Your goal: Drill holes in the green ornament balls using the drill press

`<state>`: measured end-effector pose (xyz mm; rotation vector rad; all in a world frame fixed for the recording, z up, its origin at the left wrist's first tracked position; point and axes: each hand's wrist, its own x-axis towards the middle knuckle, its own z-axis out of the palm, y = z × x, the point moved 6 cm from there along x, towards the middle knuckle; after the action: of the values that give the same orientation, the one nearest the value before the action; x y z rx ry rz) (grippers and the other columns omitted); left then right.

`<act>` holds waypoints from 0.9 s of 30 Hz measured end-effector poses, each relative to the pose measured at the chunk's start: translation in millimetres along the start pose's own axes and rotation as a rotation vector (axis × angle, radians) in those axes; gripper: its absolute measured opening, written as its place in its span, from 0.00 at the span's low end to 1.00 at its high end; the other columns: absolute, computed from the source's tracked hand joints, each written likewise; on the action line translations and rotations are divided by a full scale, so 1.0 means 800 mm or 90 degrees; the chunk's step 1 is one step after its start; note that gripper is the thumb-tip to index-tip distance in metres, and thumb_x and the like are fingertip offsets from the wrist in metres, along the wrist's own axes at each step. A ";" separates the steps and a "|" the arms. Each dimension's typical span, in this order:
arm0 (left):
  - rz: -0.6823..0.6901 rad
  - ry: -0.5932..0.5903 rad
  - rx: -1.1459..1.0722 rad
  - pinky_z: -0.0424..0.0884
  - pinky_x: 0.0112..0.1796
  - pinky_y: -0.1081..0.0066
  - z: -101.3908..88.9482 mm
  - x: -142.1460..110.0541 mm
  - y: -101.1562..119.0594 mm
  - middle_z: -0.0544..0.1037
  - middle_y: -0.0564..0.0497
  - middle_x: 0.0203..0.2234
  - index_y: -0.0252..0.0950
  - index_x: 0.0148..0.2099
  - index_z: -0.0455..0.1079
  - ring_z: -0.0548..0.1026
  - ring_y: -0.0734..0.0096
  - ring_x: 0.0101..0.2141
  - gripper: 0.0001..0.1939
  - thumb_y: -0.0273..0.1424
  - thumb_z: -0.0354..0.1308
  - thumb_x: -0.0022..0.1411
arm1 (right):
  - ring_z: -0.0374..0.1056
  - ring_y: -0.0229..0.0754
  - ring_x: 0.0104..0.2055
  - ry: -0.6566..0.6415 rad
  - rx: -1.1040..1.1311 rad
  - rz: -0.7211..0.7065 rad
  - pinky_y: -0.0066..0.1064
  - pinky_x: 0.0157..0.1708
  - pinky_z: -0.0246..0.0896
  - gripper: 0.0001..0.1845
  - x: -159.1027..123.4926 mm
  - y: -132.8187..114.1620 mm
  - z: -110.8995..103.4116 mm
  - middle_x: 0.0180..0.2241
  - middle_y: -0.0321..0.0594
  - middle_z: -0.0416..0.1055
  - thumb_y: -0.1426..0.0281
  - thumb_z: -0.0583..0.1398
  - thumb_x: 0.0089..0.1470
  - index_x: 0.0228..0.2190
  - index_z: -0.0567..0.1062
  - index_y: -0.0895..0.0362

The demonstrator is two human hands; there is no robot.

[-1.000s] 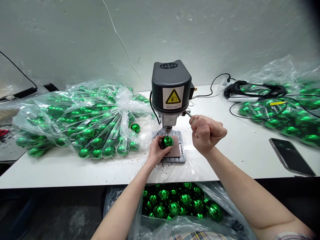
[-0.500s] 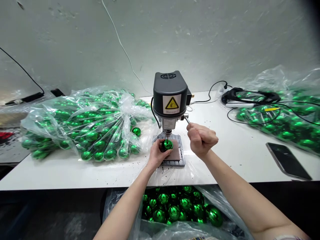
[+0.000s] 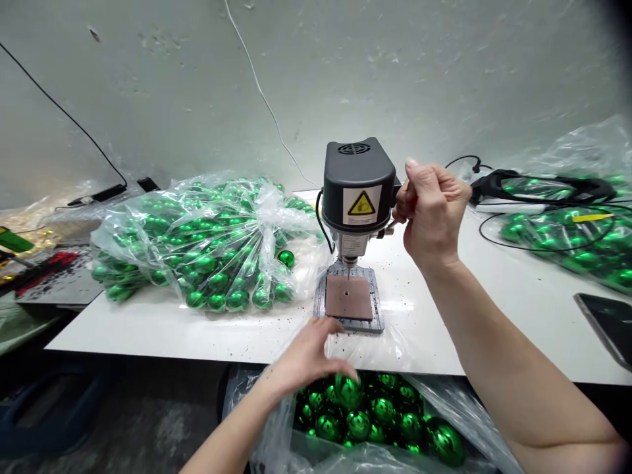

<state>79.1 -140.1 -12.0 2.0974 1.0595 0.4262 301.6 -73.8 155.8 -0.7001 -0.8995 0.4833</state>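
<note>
My right hand (image 3: pixel 437 214) is closed round the feed lever (image 3: pixel 392 227) of a small black drill press (image 3: pixel 358 181). My left hand (image 3: pixel 313 352) is open at the table's front edge, thumb and fingers apart. Just under its thumb is a shiny green bauble (image 3: pixel 349 391), over several others in a plastic-lined container (image 3: pixel 306 444) below the edge. On the press's grey base (image 3: pixel 378 319) lies a brown square plate (image 3: pixel 348 306) with a small hole. The drill bit points down above the plate, and no bauble sits there.
A large clear bag of green baubles (image 3: pixel 197 243) lies left of the press, with a loose bauble (image 3: pixel 286 257) beside it. To the right are another bag of baubles (image 3: pixel 582 247), a black headband-like device (image 3: pixel 543 187) and a phone (image 3: pixel 605 329). Dark shavings dot the white table (image 3: pixel 197 339).
My left hand has taken the bauble off the plate, moved down toward the container and opened. My right hand has risen with the lever, and the bit is up. The view has shifted left.
</note>
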 end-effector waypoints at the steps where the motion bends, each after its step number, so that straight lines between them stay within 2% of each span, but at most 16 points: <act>1: 0.000 0.037 0.027 0.69 0.44 0.62 -0.015 0.013 -0.008 0.78 0.45 0.43 0.38 0.46 0.71 0.74 0.56 0.44 0.20 0.45 0.67 0.58 | 0.46 0.29 0.14 0.001 -0.001 -0.005 0.30 0.12 0.39 0.26 -0.002 0.000 0.000 0.13 0.28 0.54 0.62 0.65 0.53 0.14 0.59 0.54; 2: -0.010 0.090 0.066 0.68 0.46 0.61 -0.034 0.032 -0.018 0.78 0.44 0.43 0.38 0.45 0.71 0.74 0.57 0.45 0.13 0.42 0.60 0.66 | 0.46 0.29 0.14 0.001 -0.004 -0.011 0.30 0.12 0.39 0.26 -0.003 0.000 0.000 0.13 0.29 0.54 0.62 0.65 0.54 0.14 0.59 0.54; 4: -0.072 0.217 0.210 0.66 0.50 0.57 -0.075 0.080 -0.046 0.77 0.40 0.43 0.36 0.43 0.72 0.73 0.55 0.47 0.10 0.34 0.51 0.71 | 0.47 0.29 0.14 -0.001 -0.010 -0.019 0.31 0.13 0.39 0.26 -0.004 -0.001 0.001 0.14 0.29 0.54 0.62 0.64 0.55 0.14 0.59 0.54; 5: -0.132 0.259 0.279 0.65 0.53 0.55 -0.094 0.105 -0.062 0.76 0.37 0.46 0.34 0.44 0.72 0.71 0.51 0.50 0.10 0.31 0.51 0.71 | 0.47 0.29 0.14 -0.002 -0.013 -0.020 0.31 0.13 0.40 0.25 -0.004 -0.002 0.002 0.14 0.29 0.54 0.62 0.64 0.55 0.15 0.59 0.54; 7: -0.269 0.281 0.342 0.64 0.53 0.52 -0.121 0.148 -0.096 0.72 0.29 0.52 0.30 0.46 0.72 0.68 0.43 0.56 0.08 0.26 0.55 0.67 | 0.47 0.29 0.14 0.000 -0.019 -0.022 0.30 0.13 0.40 0.25 -0.004 -0.003 0.002 0.14 0.29 0.54 0.62 0.64 0.55 0.14 0.59 0.54; 9: -0.327 0.274 0.338 0.66 0.52 0.50 -0.138 0.176 -0.118 0.71 0.25 0.52 0.27 0.48 0.72 0.68 0.36 0.56 0.13 0.22 0.61 0.59 | 0.47 0.29 0.14 0.004 -0.022 -0.020 0.30 0.13 0.39 0.25 -0.004 -0.004 0.002 0.13 0.28 0.54 0.63 0.63 0.55 0.14 0.59 0.55; 11: -0.331 0.270 0.315 0.67 0.51 0.49 -0.147 0.187 -0.128 0.72 0.26 0.51 0.27 0.49 0.72 0.70 0.35 0.55 0.18 0.19 0.63 0.54 | 0.47 0.29 0.14 0.007 -0.022 -0.013 0.29 0.13 0.39 0.25 -0.003 -0.004 0.001 0.13 0.28 0.54 0.64 0.63 0.55 0.14 0.60 0.55; 13: -0.313 0.276 0.300 0.68 0.52 0.51 -0.153 0.181 -0.128 0.74 0.31 0.51 0.31 0.52 0.71 0.72 0.40 0.54 0.21 0.21 0.64 0.55 | 0.48 0.29 0.14 0.005 -0.025 -0.011 0.30 0.13 0.40 0.25 -0.003 -0.003 0.000 0.13 0.28 0.55 0.63 0.63 0.54 0.14 0.60 0.55; 15: -0.258 0.303 0.159 0.70 0.52 0.54 -0.155 0.164 -0.120 0.75 0.37 0.49 0.33 0.55 0.69 0.74 0.48 0.52 0.22 0.27 0.63 0.57 | 0.49 0.29 0.14 0.002 -0.028 -0.022 0.30 0.12 0.40 0.25 -0.002 -0.002 0.000 0.13 0.29 0.55 0.62 0.64 0.54 0.13 0.60 0.54; 18: -0.152 0.293 -0.338 0.74 0.51 0.56 -0.142 0.131 -0.103 0.77 0.44 0.46 0.35 0.53 0.68 0.77 0.59 0.46 0.22 0.34 0.64 0.58 | 0.49 0.30 0.14 -0.001 -0.035 -0.039 0.31 0.13 0.40 0.26 -0.001 -0.001 -0.001 0.14 0.29 0.54 0.61 0.64 0.55 0.14 0.59 0.54; 19: -0.129 0.264 -0.504 0.74 0.51 0.54 -0.132 0.120 -0.097 0.78 0.45 0.45 0.35 0.50 0.69 0.77 0.60 0.46 0.20 0.35 0.65 0.57 | 0.49 0.30 0.14 -0.002 -0.040 -0.040 0.32 0.13 0.40 0.26 0.000 0.000 -0.001 0.14 0.29 0.54 0.61 0.63 0.55 0.14 0.58 0.54; 21: -0.121 0.192 -0.714 0.74 0.53 0.53 -0.106 0.103 -0.084 0.79 0.46 0.44 0.36 0.45 0.70 0.78 0.61 0.46 0.17 0.37 0.67 0.56 | 0.48 0.30 0.14 0.002 -0.044 -0.040 0.33 0.13 0.40 0.26 -0.001 0.001 -0.002 0.14 0.30 0.54 0.62 0.63 0.56 0.15 0.57 0.53; 24: -0.169 0.105 -0.806 0.75 0.50 0.55 -0.063 0.086 -0.078 0.80 0.42 0.43 0.35 0.45 0.73 0.79 0.57 0.46 0.21 0.45 0.68 0.57 | 0.47 0.30 0.14 0.002 -0.048 -0.046 0.33 0.13 0.40 0.26 -0.001 0.000 -0.003 0.14 0.30 0.53 0.62 0.63 0.56 0.15 0.56 0.53; 27: -0.191 0.100 -0.794 0.76 0.45 0.59 -0.030 0.082 -0.084 0.81 0.40 0.44 0.34 0.45 0.75 0.79 0.54 0.46 0.25 0.48 0.69 0.54 | 0.48 0.29 0.14 -0.002 -0.051 -0.052 0.32 0.13 0.41 0.27 -0.002 -0.003 -0.001 0.14 0.29 0.53 0.60 0.63 0.56 0.15 0.57 0.53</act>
<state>67.4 -50.5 -47.5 0.8018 0.8142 0.8277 301.9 -76.6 156.1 -0.7319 -0.9509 0.3772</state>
